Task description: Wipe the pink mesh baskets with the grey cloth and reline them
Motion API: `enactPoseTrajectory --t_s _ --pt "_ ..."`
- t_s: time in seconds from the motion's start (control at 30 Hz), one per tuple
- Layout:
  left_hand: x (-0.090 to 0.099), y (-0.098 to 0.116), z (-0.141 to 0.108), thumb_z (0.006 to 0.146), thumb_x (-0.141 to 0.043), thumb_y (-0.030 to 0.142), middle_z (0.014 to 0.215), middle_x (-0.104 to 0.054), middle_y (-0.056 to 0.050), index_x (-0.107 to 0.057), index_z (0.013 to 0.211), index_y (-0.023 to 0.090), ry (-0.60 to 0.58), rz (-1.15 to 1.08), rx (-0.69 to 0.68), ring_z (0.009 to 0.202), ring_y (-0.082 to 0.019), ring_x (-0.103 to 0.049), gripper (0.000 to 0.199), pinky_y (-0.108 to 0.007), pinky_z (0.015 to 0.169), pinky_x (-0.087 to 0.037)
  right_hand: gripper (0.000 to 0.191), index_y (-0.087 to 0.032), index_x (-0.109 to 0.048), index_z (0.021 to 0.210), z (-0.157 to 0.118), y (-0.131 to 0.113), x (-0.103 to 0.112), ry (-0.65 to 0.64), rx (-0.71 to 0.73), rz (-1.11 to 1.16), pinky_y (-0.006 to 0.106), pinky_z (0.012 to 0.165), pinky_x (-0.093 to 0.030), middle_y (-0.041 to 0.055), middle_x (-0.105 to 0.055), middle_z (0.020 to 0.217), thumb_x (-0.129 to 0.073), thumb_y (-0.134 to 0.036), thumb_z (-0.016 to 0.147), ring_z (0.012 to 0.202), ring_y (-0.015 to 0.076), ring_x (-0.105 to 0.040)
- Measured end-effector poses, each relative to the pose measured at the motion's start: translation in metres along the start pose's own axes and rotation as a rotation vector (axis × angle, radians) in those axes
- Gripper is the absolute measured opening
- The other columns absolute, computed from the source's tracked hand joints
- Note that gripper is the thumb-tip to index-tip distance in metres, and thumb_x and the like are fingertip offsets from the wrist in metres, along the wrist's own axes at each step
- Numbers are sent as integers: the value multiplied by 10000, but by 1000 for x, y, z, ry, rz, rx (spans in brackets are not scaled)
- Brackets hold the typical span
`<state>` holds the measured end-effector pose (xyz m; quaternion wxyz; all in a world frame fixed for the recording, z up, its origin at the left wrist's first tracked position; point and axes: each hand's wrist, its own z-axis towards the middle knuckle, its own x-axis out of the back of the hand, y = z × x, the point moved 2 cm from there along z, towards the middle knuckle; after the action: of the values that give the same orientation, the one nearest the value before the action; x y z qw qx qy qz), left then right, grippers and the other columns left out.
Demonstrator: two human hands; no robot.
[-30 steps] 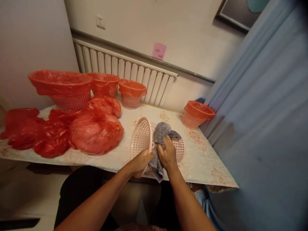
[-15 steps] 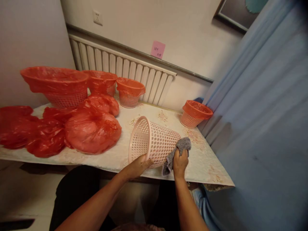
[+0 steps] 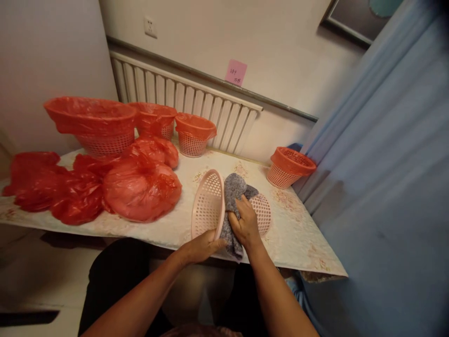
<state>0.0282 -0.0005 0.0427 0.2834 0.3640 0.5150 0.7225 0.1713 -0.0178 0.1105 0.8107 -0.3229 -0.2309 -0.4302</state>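
A pale pink wastebasket (image 3: pixel 206 206) with a lattice wall lies on its side on the table, its mouth turned to the left. My left hand (image 3: pixel 202 245) grips its rim at the near edge, thumb outside and fingers partly hidden by the rim. With my right hand (image 3: pixel 246 222) I press a grey cloth (image 3: pixel 233 192) against the outer wall, close behind the rim. The cloth hangs down past the near side and covers the basket's middle. Beyond my right hand the basket's base end shows.
Wastebaskets lined with red bags stand at the back: a large one (image 3: pixel 105 138), two smaller ones, and another (image 3: pixel 286 171) at the right by the blue curtain (image 3: pixel 379 187). Filled red plastic bags (image 3: pixel 143 192) lie on the left of the flowered tabletop (image 3: pixel 298 238). A radiator (image 3: pixel 196 100) runs behind.
My right hand has slid the cloth leftward along the basket, from near its base to just behind the rim. My left hand keeps its hold. The view has shifted slightly.
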Motion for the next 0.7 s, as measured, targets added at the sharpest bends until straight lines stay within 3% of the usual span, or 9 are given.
enactPoseTrajectory --t_s 0.13,0.23,0.33,0.43,0.53,0.7 --pt "-3 2 -4 920 -436 433 1293 -578 -105 -525 1287 144 -32 -28 -44 1191 -250 -513 476 -414 1078 -336 179 -202 -593 850 16 22 9 62 -163 13 354 904 -411 38 -623 894 -415 -197 837 909 196 -546" --pt "-6 1 -8 922 -425 432 1359 -524 -112 -487 1329 151 -64 -63 -107 1265 -256 -453 498 -436 1118 -273 168 -198 -577 826 11 43 15 114 -281 -49 332 833 -419 39 -608 850 -415 -238 841 868 200 -536" --pt "-10 4 -9 897 -488 402 1352 -534 -103 -494 1323 168 -69 -105 -83 1260 -264 -460 486 -457 1111 -284 183 -200 -574 844 -2 52 17 123 -305 -90 341 851 -411 48 -609 888 -397 -242 851 902 207 -530" --pt "-15 19 -3 853 -579 344 1351 -535 -99 -456 1344 175 9 -221 -47 1242 -258 -481 534 -443 1095 -319 199 -202 -584 897 -20 48 14 130 -278 -114 383 926 -391 60 -614 955 -392 -232 854 977 221 -521" --pt "-20 40 6 878 -540 317 1328 -551 -112 -409 1365 164 112 -385 -49 1198 -254 -521 527 -429 1032 -402 225 -198 -590 953 -42 43 9 144 -266 -132 436 1013 -342 72 -619 1001 -387 -219 858 1064 234 -505" --pt "-20 50 9 878 -534 304 1269 -596 -112 -515 1256 131 284 -285 -37 1163 -248 -543 415 -428 1057 -376 266 -182 -600 1006 -76 53 7 230 -322 -139 459 1009 -345 100 -621 1067 -387 -246 860 1096 251 -513"
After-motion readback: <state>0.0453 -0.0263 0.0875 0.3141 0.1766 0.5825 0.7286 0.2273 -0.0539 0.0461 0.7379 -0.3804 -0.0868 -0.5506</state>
